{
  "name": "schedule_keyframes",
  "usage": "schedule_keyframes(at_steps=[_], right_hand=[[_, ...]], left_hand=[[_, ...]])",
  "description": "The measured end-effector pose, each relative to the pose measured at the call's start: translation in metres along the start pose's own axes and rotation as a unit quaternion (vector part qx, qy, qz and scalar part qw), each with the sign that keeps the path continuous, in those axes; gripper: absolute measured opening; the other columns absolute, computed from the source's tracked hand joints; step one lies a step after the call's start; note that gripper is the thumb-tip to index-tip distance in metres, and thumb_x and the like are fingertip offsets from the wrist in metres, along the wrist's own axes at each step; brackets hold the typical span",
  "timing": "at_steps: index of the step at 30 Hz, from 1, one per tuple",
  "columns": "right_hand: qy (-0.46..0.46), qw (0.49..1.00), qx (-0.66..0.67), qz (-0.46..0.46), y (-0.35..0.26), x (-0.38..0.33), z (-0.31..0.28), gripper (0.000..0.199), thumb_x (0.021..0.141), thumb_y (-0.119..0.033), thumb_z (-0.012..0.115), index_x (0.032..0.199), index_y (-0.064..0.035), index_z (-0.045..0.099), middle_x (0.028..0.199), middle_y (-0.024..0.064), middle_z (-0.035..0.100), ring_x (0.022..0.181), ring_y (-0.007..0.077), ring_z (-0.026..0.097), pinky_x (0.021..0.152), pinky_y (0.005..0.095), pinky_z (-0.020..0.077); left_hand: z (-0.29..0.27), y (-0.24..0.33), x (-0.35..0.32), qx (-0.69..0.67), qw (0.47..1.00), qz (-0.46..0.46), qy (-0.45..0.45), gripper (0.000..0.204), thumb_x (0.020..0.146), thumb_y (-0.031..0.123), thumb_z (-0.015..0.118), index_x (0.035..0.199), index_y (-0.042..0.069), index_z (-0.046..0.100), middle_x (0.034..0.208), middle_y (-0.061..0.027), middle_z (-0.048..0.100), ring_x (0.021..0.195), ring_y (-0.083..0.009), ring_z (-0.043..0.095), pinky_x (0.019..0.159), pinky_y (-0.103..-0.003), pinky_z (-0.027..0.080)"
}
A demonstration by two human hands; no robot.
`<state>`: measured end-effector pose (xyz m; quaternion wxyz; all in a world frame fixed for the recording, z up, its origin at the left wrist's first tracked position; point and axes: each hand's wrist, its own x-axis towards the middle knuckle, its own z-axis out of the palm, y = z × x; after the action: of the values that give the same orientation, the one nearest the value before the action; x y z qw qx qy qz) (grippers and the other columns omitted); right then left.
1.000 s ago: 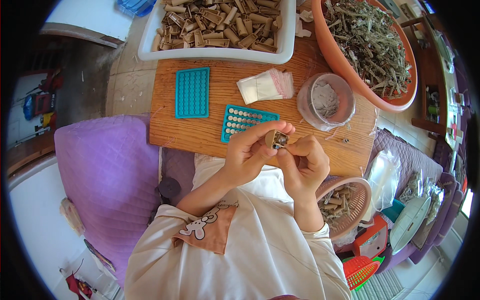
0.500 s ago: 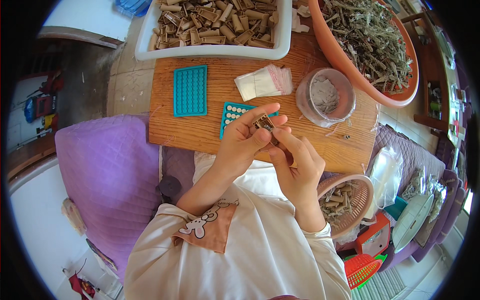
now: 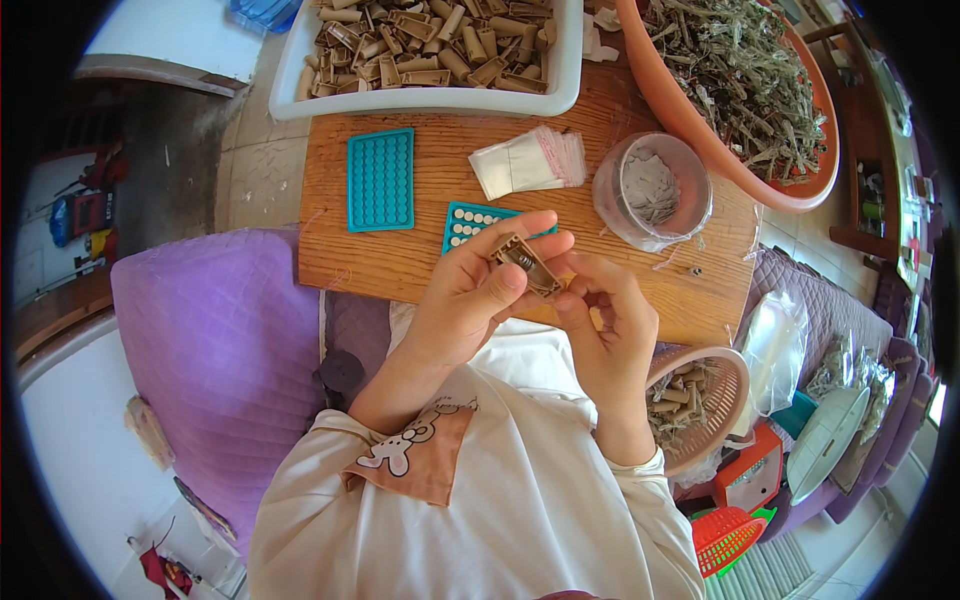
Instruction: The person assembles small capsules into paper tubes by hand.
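Note:
My left hand [image 3: 465,295] is closed round a tan plastic casing [image 3: 527,268], held with its hollow side up over the table's near edge. A coiled metal spring shows inside the hollow. Fingers bent in a pinch, my right hand [image 3: 612,315] is at the casing's lower right end; whatever lies between its fingertips is hidden or too small to name. Just beyond the left hand, and partly covered by it, lies a teal tray [image 3: 449,222] with round white pieces in its pockets.
On the wooden table [image 3: 440,165] are another teal tray [image 3: 380,180], small clear bags [image 3: 525,165] and a tub of grey-white strips [image 3: 610,190]. A white bin [image 3: 430,103] of tan casings stands behind, an orange basin [image 3: 690,140] of wrapped pieces behind right. A pink basket [image 3: 735,385] sits right.
The casing has turned in my left hand, so its hollow and the spring now show more fully. My right hand has shifted slightly right and down, its fingertips now at the lower end.

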<state>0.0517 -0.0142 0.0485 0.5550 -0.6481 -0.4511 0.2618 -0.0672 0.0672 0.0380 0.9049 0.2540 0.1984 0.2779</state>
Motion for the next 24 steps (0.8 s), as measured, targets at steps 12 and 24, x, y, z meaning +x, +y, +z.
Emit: schedule_keyframes(at_steps=[12,24], right_hand=[[0.002,0.995,0.094,0.013,0.004,-0.005,0.009,0.026,0.072,0.008,0.06,0.095,-0.0002,0.051,0.078,0.0096,0.056,0.061,0.0137,0.055,0.053,0.0236,0.0456],[-0.018,0.995,0.098,0.017,0.004,0.011,0.006,0.039,0.068,0.009,0.056,0.105,-0.0022,0.05,0.096,0.0104,0.055,0.079,0.02,0.057,0.064,0.0279,0.046]], left_hand=[[0.01,0.003,-0.011,0.073,0.993,0.08,0.052,0.046,0.084,0.023,0.054,0.121,0.0,0.037,0.113,-0.0164,0.052,0.099,-0.0248,0.056,0.074,-0.031,0.053],[-0.002,-0.008,-0.006,0.043,0.993,0.095,0.054,0.047,0.083,0.019,0.056,0.124,0.005,0.036,0.116,-0.0171,0.051,0.102,-0.0289,0.053,0.087,-0.04,0.046]])
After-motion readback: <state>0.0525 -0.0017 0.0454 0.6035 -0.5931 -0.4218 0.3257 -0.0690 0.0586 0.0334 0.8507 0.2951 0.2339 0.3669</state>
